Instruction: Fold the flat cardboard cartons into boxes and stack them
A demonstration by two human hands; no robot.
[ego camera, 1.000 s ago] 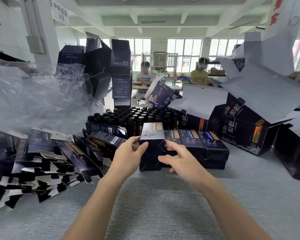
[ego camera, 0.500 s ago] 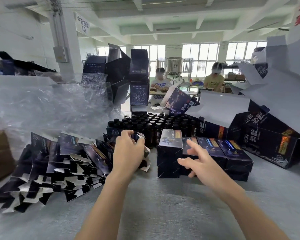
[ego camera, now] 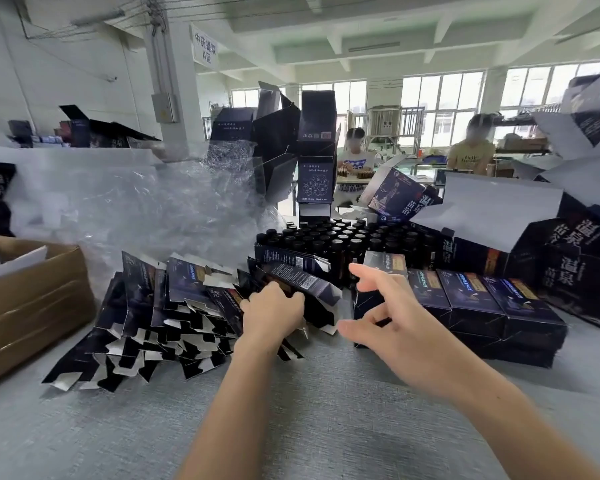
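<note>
A slumped pile of flat dark cartons (ego camera: 160, 317) with silver flaps lies on the grey table left of centre. My left hand (ego camera: 274, 315) grips one flat carton (ego camera: 300, 282) at the pile's right end, its barcode side up. My right hand (ego camera: 392, 327) hovers just to the right with fingers spread, holding nothing. Behind it stands a row of folded dark boxes (ego camera: 471, 299), stacked two high, with one box (ego camera: 385, 265) upright at the left end.
A block of dark bottles (ego camera: 343, 237) stands behind the cartons. A brown cardboard box (ego camera: 32, 299) sits at the left, clear plastic wrap (ego camera: 146, 209) behind the pile. Large open dark cartons (ego camera: 568, 258) crowd the right. Two people work at a far table.
Both hands left the upright folded box. My left hand moved to the flat pile and took hold of a carton. My right hand drew back, open. The view turned left.
</note>
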